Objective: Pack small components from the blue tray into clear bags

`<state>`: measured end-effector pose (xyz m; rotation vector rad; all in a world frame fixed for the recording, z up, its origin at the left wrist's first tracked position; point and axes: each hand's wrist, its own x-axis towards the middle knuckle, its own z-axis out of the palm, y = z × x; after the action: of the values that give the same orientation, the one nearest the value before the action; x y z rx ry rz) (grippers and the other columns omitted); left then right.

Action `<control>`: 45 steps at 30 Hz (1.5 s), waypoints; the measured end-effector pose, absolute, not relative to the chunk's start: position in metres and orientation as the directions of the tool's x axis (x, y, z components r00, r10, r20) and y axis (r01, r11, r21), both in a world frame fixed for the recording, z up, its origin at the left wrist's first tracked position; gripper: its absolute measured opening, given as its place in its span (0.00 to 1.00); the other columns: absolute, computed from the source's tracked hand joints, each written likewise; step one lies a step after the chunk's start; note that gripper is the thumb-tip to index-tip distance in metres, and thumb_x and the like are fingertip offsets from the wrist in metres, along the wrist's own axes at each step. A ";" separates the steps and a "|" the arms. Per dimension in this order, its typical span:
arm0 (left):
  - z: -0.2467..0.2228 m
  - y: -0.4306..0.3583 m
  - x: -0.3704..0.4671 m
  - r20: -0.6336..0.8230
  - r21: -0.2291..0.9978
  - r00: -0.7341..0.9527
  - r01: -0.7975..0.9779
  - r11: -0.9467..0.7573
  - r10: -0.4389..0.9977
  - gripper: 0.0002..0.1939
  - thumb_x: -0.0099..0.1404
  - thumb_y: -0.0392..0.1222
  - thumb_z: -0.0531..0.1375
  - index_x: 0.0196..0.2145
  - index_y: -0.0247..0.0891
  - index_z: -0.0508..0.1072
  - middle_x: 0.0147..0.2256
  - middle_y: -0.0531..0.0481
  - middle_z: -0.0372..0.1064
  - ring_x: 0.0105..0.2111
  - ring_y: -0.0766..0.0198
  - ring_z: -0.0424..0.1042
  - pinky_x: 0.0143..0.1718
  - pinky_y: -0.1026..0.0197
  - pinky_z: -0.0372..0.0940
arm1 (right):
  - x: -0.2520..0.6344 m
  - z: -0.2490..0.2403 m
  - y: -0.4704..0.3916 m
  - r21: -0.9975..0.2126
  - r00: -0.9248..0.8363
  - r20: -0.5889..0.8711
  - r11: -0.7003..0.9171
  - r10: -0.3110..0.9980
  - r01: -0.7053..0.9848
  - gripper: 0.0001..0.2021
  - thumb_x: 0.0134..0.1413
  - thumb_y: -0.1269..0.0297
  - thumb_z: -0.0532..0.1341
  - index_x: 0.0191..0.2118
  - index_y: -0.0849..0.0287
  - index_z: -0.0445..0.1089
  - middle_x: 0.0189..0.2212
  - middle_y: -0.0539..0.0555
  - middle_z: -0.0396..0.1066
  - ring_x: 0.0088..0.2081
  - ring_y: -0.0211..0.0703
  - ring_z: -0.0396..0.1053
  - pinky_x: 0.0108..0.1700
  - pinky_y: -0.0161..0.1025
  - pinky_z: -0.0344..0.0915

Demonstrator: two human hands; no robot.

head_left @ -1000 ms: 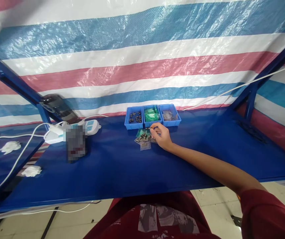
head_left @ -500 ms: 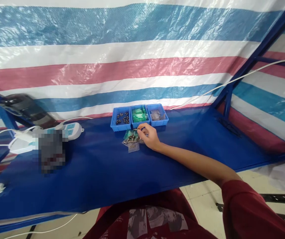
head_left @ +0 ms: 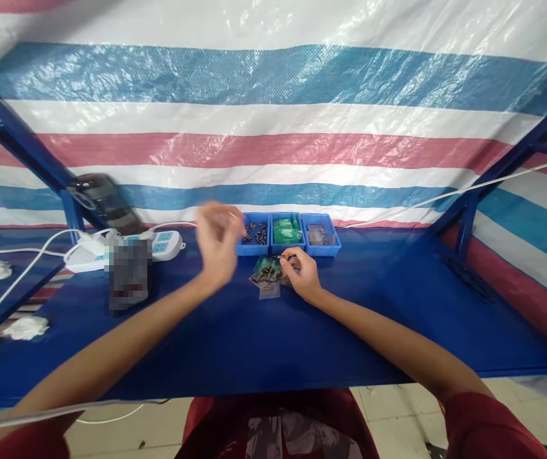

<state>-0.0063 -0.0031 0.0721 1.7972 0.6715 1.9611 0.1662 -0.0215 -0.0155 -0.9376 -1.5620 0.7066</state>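
My left hand (head_left: 218,243) has entered view, blurred; its grip I cannot tell. My right hand (head_left: 304,274) pinches a small piece (head_left: 281,257); bagged metal parts (head_left: 267,275) lie just left.

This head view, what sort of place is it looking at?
Probably a makeshift workstation, perhaps in a small workshop: three trays with small parts and packets stand on a blue table, a power strip lies to the left, and a striped tarp hangs behind.
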 end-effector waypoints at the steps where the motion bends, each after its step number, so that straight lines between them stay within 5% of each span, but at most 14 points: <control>1: 0.060 -0.005 -0.003 0.804 0.593 -0.025 0.109 -0.798 0.594 0.13 0.64 0.43 0.59 0.45 0.36 0.65 0.38 0.48 0.68 0.32 0.68 0.68 0.35 0.62 0.66 | 0.166 -0.016 -0.021 -0.843 -0.051 0.503 0.502 0.863 0.192 0.09 0.57 0.58 0.56 0.36 0.58 0.64 0.26 0.49 0.66 0.22 0.35 0.65 0.26 0.34 0.64; 4: 0.024 -0.010 0.006 0.778 0.503 0.203 0.367 -0.782 0.595 0.08 0.65 0.43 0.57 0.40 0.37 0.66 0.35 0.49 0.68 0.29 0.69 0.67 0.34 0.63 0.64 | 0.167 -0.016 -0.021 -0.843 -0.033 0.501 0.496 0.865 0.208 0.09 0.56 0.57 0.56 0.37 0.58 0.64 0.29 0.50 0.67 0.24 0.35 0.65 0.27 0.34 0.66; 10: -0.004 -0.004 0.009 0.739 0.452 0.241 0.515 -0.728 0.629 0.09 0.67 0.43 0.53 0.41 0.37 0.66 0.35 0.48 0.68 0.34 0.65 0.68 0.38 0.61 0.64 | 0.168 -0.017 -0.021 -0.842 -0.029 0.501 0.495 0.865 0.214 0.10 0.57 0.56 0.56 0.39 0.57 0.65 0.31 0.51 0.66 0.24 0.35 0.65 0.28 0.34 0.66; 23: -0.004 0.001 0.008 0.710 0.436 0.297 0.526 -0.730 0.638 0.10 0.67 0.42 0.53 0.41 0.38 0.71 0.40 0.46 0.67 0.43 0.62 0.68 0.45 0.60 0.65 | 0.168 -0.016 -0.021 -0.841 -0.038 0.510 0.508 0.859 0.185 0.10 0.58 0.57 0.56 0.39 0.57 0.66 0.32 0.51 0.65 0.23 0.34 0.66 0.27 0.34 0.66; 45: -0.002 -0.004 0.005 0.719 0.472 0.286 0.468 -0.747 0.634 0.09 0.66 0.42 0.55 0.40 0.38 0.72 0.39 0.46 0.69 0.38 0.64 0.70 0.43 0.60 0.67 | 0.167 -0.012 -0.022 -0.822 -0.067 0.529 0.531 0.846 0.205 0.13 0.61 0.56 0.53 0.34 0.58 0.69 0.28 0.51 0.64 0.22 0.34 0.63 0.26 0.34 0.63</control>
<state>0.0055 -0.0036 -0.0018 2.3785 1.0305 1.4533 0.1674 -0.0220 -0.0124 -0.9213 -1.5840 0.6738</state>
